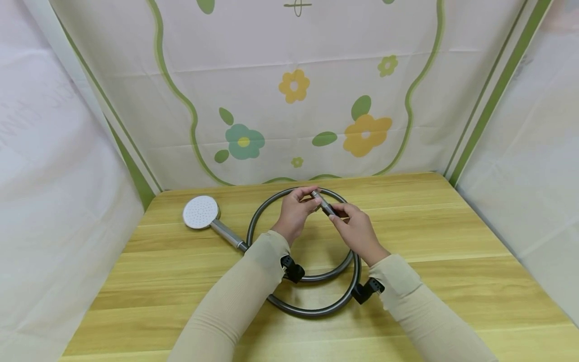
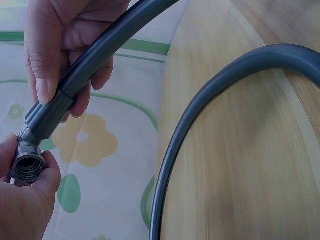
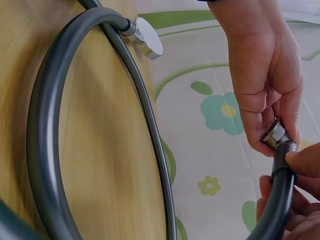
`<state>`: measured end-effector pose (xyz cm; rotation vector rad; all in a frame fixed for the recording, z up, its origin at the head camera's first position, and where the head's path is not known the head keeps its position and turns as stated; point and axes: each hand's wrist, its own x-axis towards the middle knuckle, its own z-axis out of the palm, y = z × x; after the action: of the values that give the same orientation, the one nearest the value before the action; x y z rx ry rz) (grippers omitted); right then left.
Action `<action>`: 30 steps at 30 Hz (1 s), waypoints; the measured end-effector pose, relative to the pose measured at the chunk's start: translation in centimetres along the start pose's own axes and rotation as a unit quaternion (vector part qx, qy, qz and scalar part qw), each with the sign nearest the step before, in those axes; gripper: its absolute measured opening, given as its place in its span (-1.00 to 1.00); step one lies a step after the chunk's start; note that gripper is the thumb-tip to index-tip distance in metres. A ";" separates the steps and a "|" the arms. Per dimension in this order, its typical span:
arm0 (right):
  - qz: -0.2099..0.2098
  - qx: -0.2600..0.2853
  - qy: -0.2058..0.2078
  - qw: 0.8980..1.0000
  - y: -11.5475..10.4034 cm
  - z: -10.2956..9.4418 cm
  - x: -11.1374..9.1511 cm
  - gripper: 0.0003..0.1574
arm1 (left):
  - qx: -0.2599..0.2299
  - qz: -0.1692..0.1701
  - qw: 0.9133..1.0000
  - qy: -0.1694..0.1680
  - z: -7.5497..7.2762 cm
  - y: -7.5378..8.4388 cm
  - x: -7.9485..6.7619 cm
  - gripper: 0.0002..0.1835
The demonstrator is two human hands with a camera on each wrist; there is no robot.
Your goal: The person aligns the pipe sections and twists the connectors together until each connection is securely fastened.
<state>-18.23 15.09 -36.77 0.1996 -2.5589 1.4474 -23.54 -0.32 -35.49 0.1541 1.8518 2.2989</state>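
Observation:
A dark grey shower hose (image 1: 312,312) lies in loops on the wooden table, its free end lifted in both hands. My left hand (image 1: 294,213) pinches the metal nut (image 2: 28,167) at that end; the left wrist view looks into its threaded mouth. Just behind it, my right hand (image 1: 357,229) grips the dark sleeve (image 2: 49,115) of the hose between thumb and fingers. The nut sits tilted at an angle to the sleeve. On the left lies the shower head (image 1: 201,212), white face up, its grey handle (image 1: 227,234) joined to the hose's other end.
The wooden table (image 1: 429,301) runs up to a flower-printed cloth (image 1: 253,90) at the back. White cloth walls (image 1: 50,166) stand at both sides. Lower loops of hose pass beneath the wrists, and each wrist wears a small black camera (image 1: 293,269).

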 end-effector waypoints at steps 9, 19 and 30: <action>-0.002 -0.004 -0.012 1.000 0.2 -0.1 0.1 -0.63 | 0.001 0.001 1.000 -0.001 -0.1 -0.1 0.1 -0.60; 0.005 -0.005 -0.031 0.999 0.1 -0.1 0.3 -0.62 | 0.004 0.003 1.000 0.000 -0.2 -0.2 0.1 -0.61; 0.022 0.011 -0.043 0.999 0.0 -0.2 0.3 -0.61 | 0.002 0.002 1.000 -0.006 -0.4 -0.1 0.0 -0.60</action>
<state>-18.51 15.22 -36.61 0.2128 -2.6327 1.5139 -23.63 -0.64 -35.71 0.1725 1.8511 2.2929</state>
